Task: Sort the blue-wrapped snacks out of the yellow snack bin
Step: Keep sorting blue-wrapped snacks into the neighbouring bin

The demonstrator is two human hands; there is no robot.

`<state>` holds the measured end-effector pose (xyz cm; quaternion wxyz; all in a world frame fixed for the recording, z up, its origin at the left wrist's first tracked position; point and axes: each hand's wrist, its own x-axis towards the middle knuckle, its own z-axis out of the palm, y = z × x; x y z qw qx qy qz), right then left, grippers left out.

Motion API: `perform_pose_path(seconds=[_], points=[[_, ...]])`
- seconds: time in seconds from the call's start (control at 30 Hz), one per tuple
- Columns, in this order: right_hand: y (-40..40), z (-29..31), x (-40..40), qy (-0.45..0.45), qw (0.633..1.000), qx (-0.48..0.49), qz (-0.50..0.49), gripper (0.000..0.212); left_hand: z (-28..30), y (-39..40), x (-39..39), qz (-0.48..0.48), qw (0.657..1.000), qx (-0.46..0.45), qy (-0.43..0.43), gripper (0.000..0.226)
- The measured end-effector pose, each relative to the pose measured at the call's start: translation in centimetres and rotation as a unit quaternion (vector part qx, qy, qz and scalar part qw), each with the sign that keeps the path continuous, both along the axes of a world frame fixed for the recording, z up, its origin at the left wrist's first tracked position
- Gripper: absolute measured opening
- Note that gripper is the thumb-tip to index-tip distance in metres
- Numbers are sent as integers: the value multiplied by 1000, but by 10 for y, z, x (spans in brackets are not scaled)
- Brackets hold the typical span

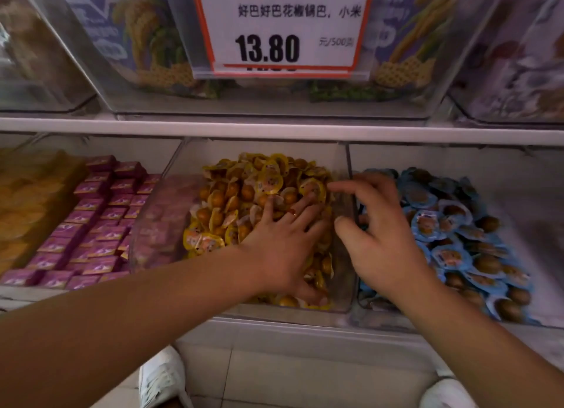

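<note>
Far left, a bin of golden-brown snacks [27,200] is sitting on the lower shelf [274,133], and just beside it purple-wrapped packets [100,215] are lying in neat rows. Moving along, the clear yellow snack bin [343,169] is holding a heap of yellow-wrapped snacks [259,181], piled higher toward the back. The left hand [283,249] is lying palm down on that heap, its fingers [308,206] spread apart and pressing flat into the wrappers, thumb down near the bin's front edge, a ring [292,213] showing on one finger. Nothing is pinched in it that I can see.

Just right of it, the right hand [384,243] is hovering over the clear wall between the two bins, reaching across toward the yellow side. Its fingers [345,187] are loosely curled and apart, with the thumb tip low near the divider; it is blurred, and I am seeing nothing between the fingers. The blue-wrapped snacks [451,239] are filling the neighbouring bin on the right, partly behind that hand. I cannot tell whether any blue one is lying among the yellow.

Above, a price card [280,29] reading 13.80 is hanging on the front of an upper clear bin [122,56]. Down at the bottom, two white shoes [161,380] are standing on the tiled floor [274,374].
</note>
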<state>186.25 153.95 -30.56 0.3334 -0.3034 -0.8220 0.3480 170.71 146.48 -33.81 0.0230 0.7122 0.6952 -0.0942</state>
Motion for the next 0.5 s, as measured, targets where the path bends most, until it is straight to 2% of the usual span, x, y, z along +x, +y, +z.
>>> perform_pose_path(seconds=[0.13,0.2,0.4,0.5], points=[[0,0,1,1,1000,-18,4,46,15,7,-31,50,997,32,52,99],[-1,1,2,3,1000,-24,6,47,22,5,-50,76,996,19,33,95],[0,1,3,2,999,-34,12,47,28,-13,-61,47,999,-17,9,87],[0,0,3,1,999,-28,15,47,43,-27,-59,61,997,-28,-48,76]])
